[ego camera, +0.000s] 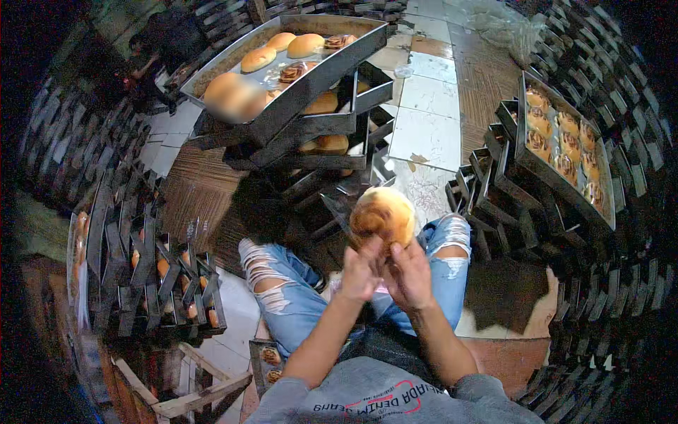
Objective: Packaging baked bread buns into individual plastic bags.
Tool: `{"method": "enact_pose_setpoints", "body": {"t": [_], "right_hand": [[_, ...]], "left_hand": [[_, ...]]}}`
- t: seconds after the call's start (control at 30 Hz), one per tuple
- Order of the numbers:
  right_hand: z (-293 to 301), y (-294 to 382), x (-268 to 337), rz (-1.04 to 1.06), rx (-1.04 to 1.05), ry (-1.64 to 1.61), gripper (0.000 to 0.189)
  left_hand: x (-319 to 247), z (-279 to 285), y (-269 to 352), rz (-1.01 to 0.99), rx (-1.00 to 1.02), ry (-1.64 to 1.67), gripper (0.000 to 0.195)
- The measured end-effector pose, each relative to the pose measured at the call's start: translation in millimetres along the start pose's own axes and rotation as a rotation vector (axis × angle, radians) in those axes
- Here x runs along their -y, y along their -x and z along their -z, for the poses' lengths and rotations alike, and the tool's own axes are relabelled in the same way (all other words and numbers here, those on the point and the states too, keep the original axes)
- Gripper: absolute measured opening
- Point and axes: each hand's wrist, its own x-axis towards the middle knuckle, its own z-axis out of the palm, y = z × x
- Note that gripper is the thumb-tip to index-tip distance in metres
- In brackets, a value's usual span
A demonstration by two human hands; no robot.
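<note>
Both of my hands are in view above my lap. A round baked bun [382, 214] with a brown swirled top is held up between them. My left hand [361, 273] has its fingers against the bun's lower left side and is blurred. My right hand [409, 273] grips the lower right edge with the thumb up. Clear plastic film [336, 209] shows at the bun's left; how far it wraps the bun I cannot tell. Just ahead, a metal tray [331, 74] atop a stack holds several plain buns [305, 46] and wrapped swirled ones [294, 72].
To the right, a stacked tray [609, 204] carries rows of swirled buns [569, 143]. More stacked bun trays [130, 281] stand at left, near a wooden frame [204, 395]. Tall tray stacks line both sides. Pale floor tiles [429, 130] run ahead. Another person [151, 69] is at far left.
</note>
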Motion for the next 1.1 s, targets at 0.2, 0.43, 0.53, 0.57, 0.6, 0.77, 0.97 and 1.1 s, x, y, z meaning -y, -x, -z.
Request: {"method": "enact_pose_setpoints", "body": {"t": [0.2,0.43,0.53,0.57,0.6,0.77,0.97,1.1], "right_hand": [[-13,3,9,0.509,0.186,1.251,0.048],[-57,15,20,0.776,0.688,1.718,0.033],[-66,13,27,0.506,0.708,1.861,0.023],[-67,5,25,0.495,0.703,1.862,0.023],[-67,0,21,0.468,0.762,1.864,0.024],[-68,13,30,-0.338,1.346,1.353,0.031],[-59,1,33,0.572,0.636,1.518,0.032],[-48,-10,19,0.543,0.663,1.729,0.026]], "left_hand": [[-22,17,9,-0.012,0.071,0.089,0.060],[-55,24,-4,0.042,0.032,0.257,0.059],[-59,12,1,-0.021,0.040,0.170,0.061],[-59,7,3,-0.072,0.007,0.032,0.062],[-55,10,4,-0.091,0.033,0.059,0.065],[-65,24,-8,-0.011,-0.070,0.382,0.062],[-66,10,-13,0.008,0.037,0.350,0.070],[-64,-8,-9,-0.014,0.161,0.278,0.073]]}}
